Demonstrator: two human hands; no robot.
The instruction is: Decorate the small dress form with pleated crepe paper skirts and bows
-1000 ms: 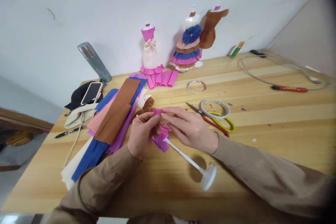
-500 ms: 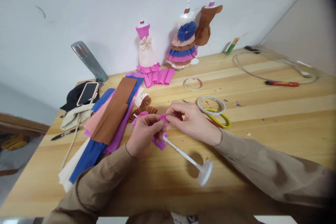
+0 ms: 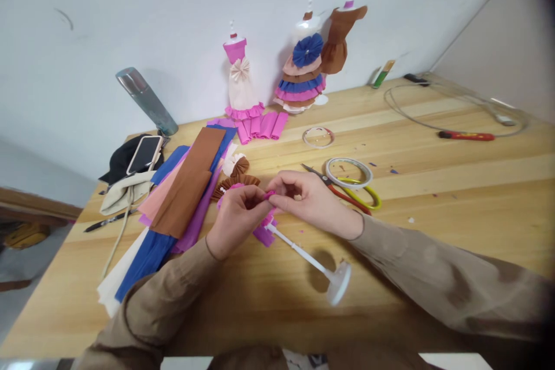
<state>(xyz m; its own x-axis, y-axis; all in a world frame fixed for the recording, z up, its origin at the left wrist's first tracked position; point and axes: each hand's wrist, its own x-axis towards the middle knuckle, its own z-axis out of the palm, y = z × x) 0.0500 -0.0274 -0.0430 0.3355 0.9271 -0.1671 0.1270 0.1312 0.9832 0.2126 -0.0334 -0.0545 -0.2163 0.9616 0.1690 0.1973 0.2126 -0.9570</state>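
Observation:
Between the fingertips of my left hand (image 3: 237,214) and my right hand (image 3: 303,199) is a small piece of magenta crepe paper (image 3: 269,194), pinched from both sides. Beneath my hands a dress-form stand (image 3: 303,254) lies on its side, its white pole and round base pointing toward the lower right. Magenta paper (image 3: 263,235) shows at its upper end, mostly covered by my left hand. Just behind that hand are a pleated brown paper fan (image 3: 245,182) and a cream and brown rosette (image 3: 236,165).
Scissors (image 3: 332,186) lie beside a roll of tape (image 3: 349,173) to the right. Crepe paper strips (image 3: 188,185) are stacked at left, near a phone (image 3: 145,155) and pen (image 3: 108,221). Dressed forms (image 3: 243,84) and a bottle (image 3: 147,101) stand by the wall; a cable (image 3: 403,110) lies right.
My right hand has shifted slightly left and down, uncovering more of the scissors. Both hands still pinch the magenta paper, and my left fingers have closed in a little.

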